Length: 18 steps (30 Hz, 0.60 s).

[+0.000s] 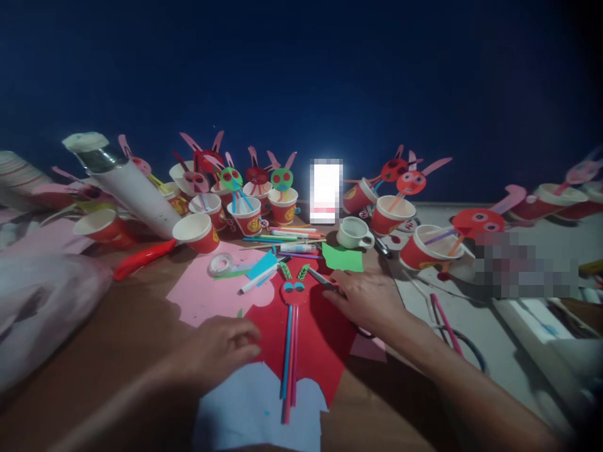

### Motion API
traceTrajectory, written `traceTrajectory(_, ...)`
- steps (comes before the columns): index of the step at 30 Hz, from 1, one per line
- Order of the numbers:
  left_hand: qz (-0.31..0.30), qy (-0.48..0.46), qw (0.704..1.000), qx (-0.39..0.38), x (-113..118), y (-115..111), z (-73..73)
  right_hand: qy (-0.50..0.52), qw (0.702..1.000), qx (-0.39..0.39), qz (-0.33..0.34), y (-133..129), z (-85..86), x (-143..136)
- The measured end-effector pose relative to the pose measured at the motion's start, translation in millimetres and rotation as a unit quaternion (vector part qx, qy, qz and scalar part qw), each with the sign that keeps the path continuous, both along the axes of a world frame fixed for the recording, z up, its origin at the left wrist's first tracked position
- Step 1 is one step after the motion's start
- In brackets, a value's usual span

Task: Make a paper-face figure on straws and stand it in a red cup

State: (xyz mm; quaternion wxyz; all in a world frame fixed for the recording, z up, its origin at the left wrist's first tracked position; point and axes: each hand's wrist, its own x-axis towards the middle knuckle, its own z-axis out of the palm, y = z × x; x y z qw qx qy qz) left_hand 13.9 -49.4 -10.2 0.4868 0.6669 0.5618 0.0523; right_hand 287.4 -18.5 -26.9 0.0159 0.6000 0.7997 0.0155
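Note:
A red paper face with blue eyes and green ears (294,290) lies on a red paper sheet (320,342), with blue and red straws (288,361) running down from it. My left hand (217,351) rests flat on the left edge of the red sheet, fingers loosely curled, holding nothing. My right hand (365,296) lies on the sheet's right side, fingertips touching a dark marker (321,277) beside the face. A pink sheet (207,292) lies under the red one, and a pale blue sheet (254,408) is nearest me.
Several red paper cups with rabbit-like faces on straws (249,216) crowd the far side of the brown table (117,339). Also there: a white mug (353,233), tape roll (220,263), markers (292,237), green paper (343,258), a white tube (127,185), a lit phone (326,191).

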Motion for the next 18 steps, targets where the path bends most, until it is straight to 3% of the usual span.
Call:
traceTrajectory(2, 0.011, 0.055, 0.996, 0.063, -18, 2, 9.7, 0.003, 1.0, 0.001, 0.008, 0, 2.2, -2)
traceTrajectory(4, 0.038, 0.099, 0.988, 0.11, -30, 6, 10.2, 0.006, 1.0, 0.005, 0.014, -2, 4.8, -5)
traceTrajectory(11, 0.037, 0.098, 0.98, 0.167, -33, 12, -24.3, 0.031, 0.998, 0.049, 0.04, -8, 5.3, -12)
traceTrajectory(18, 0.061, 0.129, 0.975, 0.17, -27, 14, -39.5, 0.021, 0.999, 0.035, 0.035, -7, 4.5, -14)
